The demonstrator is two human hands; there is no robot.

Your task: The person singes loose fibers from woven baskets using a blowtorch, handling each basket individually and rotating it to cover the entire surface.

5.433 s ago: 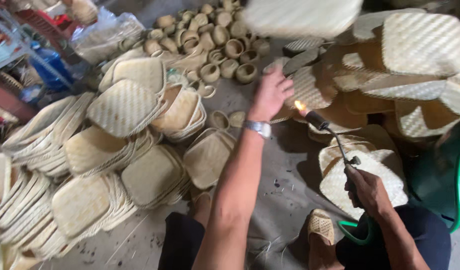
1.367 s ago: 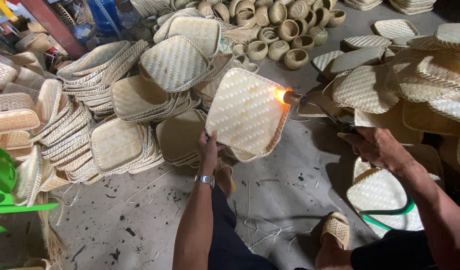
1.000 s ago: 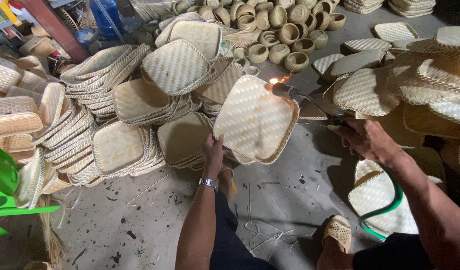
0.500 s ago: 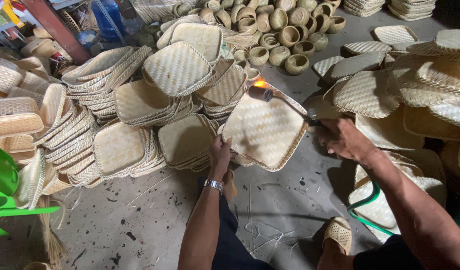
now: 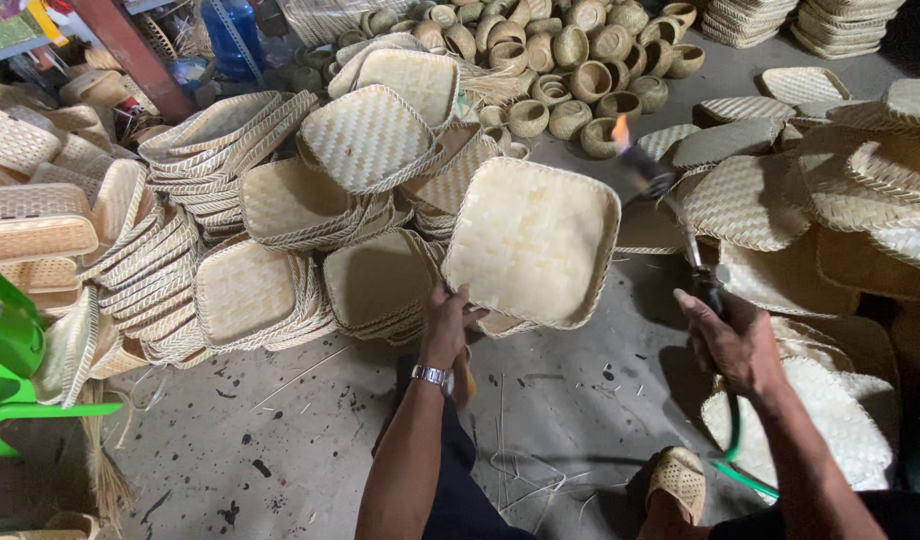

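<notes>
My left hand (image 5: 450,322) grips the near edge of a pale square woven bamboo tray (image 5: 533,240), held up with its hollow side towards me. My right hand (image 5: 735,340) is closed on the handle of a gas torch (image 5: 680,225). The torch's thin metal tube reaches up and left, and its small flame (image 5: 620,130) burns just beyond the tray's upper right corner. A green hose (image 5: 737,460) runs down from the torch past my right wrist. A watch sits on my left wrist.
Stacks of woven square trays (image 5: 245,290) fill the left side and the right side (image 5: 840,190). Several small round woven bowls (image 5: 570,60) lie at the back. A green plastic stool (image 5: 10,370) stands at the left edge. My sandalled foot (image 5: 677,480) rests on the grey concrete floor (image 5: 310,440).
The tray has turned so that its hollow side faces me and has risen a little. The flame has moved from the tray's upper left edge to past its upper right corner.
</notes>
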